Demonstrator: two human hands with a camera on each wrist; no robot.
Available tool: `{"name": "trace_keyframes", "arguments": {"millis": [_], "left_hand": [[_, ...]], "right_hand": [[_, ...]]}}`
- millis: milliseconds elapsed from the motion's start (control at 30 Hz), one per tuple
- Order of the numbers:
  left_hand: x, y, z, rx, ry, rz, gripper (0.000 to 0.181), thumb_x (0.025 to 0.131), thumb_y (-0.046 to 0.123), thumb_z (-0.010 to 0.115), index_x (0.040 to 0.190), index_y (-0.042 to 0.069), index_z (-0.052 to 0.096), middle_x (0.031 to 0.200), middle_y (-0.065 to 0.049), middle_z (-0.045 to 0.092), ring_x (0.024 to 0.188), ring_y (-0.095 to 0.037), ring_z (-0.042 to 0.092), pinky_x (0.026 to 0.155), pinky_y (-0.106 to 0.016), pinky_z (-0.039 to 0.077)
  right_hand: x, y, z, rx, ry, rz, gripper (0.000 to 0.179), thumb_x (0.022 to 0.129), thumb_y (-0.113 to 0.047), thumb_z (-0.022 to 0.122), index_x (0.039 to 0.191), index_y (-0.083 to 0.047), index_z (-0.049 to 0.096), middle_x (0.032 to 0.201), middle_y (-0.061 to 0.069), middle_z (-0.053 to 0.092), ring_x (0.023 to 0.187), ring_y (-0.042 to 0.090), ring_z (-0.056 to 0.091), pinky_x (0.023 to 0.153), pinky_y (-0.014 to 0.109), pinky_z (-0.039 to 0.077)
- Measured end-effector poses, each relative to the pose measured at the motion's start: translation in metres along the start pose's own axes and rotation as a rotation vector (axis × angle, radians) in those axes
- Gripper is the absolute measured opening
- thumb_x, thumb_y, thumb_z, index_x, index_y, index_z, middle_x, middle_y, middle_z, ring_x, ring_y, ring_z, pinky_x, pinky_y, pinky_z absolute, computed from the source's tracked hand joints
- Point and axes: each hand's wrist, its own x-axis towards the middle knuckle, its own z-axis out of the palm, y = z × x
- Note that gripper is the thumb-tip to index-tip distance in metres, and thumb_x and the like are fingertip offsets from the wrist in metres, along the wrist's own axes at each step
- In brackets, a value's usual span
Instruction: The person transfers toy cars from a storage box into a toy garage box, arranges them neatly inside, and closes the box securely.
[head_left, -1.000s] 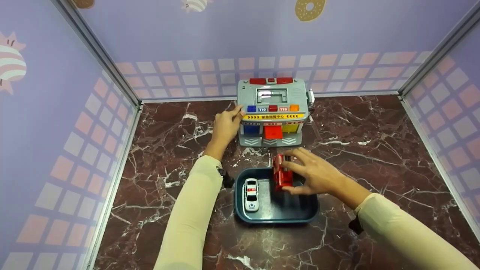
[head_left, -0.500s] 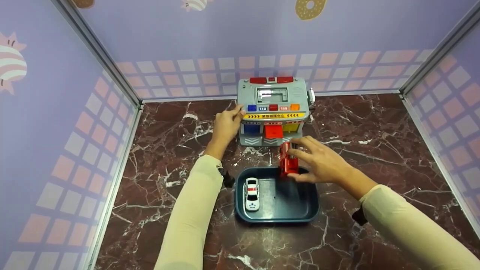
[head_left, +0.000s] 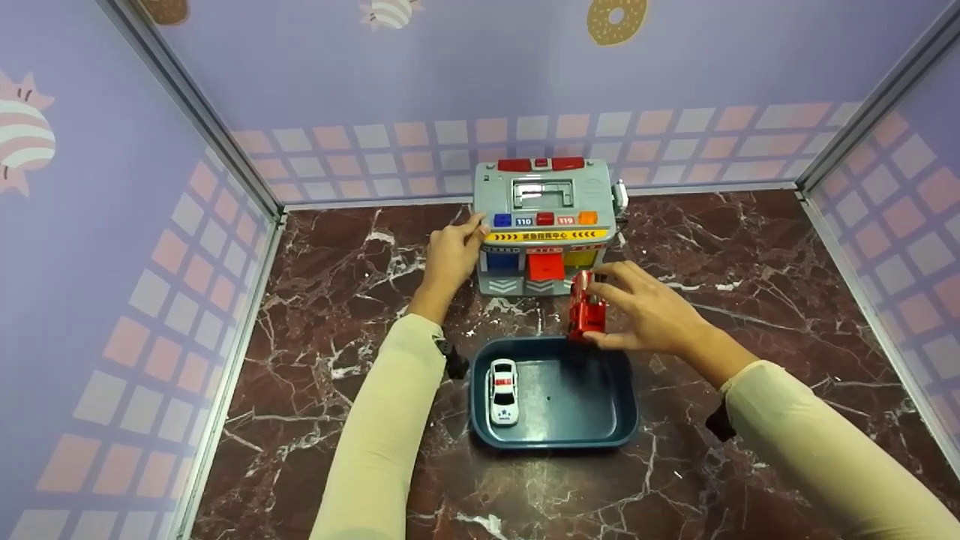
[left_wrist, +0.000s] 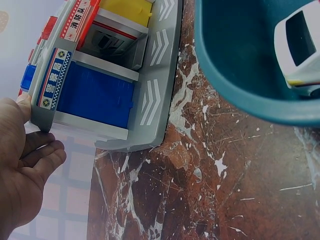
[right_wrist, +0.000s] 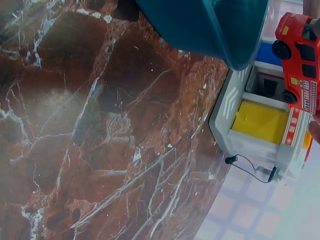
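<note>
My left hand point(head_left: 452, 253) pinches the left front roof corner of a grey toy police and fire station point(head_left: 541, 191). In the left wrist view its thumb is at the roof edge and other fingers curl below. The station's red middle door point(head_left: 547, 266) is raised over an open bay. Its blue door point(left_wrist: 95, 95) and yellow door point(right_wrist: 261, 120) are down. My right hand point(head_left: 651, 311) holds a red toy fire engine point(head_left: 587, 307) between thumb and fingers, over the tray's far rim and close before the station. The right wrist view shows the fire engine's side point(right_wrist: 302, 60) and wheels.
A dark teal tray point(head_left: 555, 444) stands in front of the station, with a white toy police car point(head_left: 504, 391) at its left side. A thin black cord point(right_wrist: 250, 165) hangs at the station's side. Patterned walls point(head_left: 360, 150) enclose the marbled tabletop point(head_left: 322, 360).
My right hand has lifted the fire engine from over the tray and carried it away from me, slightly right, toward the station. The left hand stays at the roof corner.
</note>
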Motion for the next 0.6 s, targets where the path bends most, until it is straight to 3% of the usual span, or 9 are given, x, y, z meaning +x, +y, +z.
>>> {"name": "trace_keyframes", "arguments": {"millis": [300, 600], "left_hand": [[-0.001, -0.001, 0.002, 0.000, -0.003, -0.014, 0.042, 0.111, 0.043, 0.066, 0.146, 0.022, 0.074, 0.141, -0.009, 0.075, 0.126, -0.045, 0.074, 0.108, -0.056, 0.058], [0.000, -0.001, 0.002, -0.011, 0.006, -0.019, 0.042, 0.111, 0.043, 0.067, 0.146, 0.022, 0.074, 0.140, -0.012, 0.075, 0.124, -0.043, 0.075, 0.108, -0.056, 0.058]], "right_hand": [[-0.001, 0.009, 0.008, 0.011, 0.025, 0.080, 0.072, 0.081, -0.049, 0.094, 0.135, -0.006, 0.072, 0.138, 0.026, 0.065, 0.122, 0.043, 0.066, 0.097, 0.059, 0.063], [-0.001, 0.012, 0.015, 0.033, -0.030, 0.172, 0.068, 0.085, -0.050, 0.092, 0.135, -0.008, 0.071, 0.141, 0.024, 0.064, 0.128, 0.043, 0.064, 0.105, 0.060, 0.060]]}}
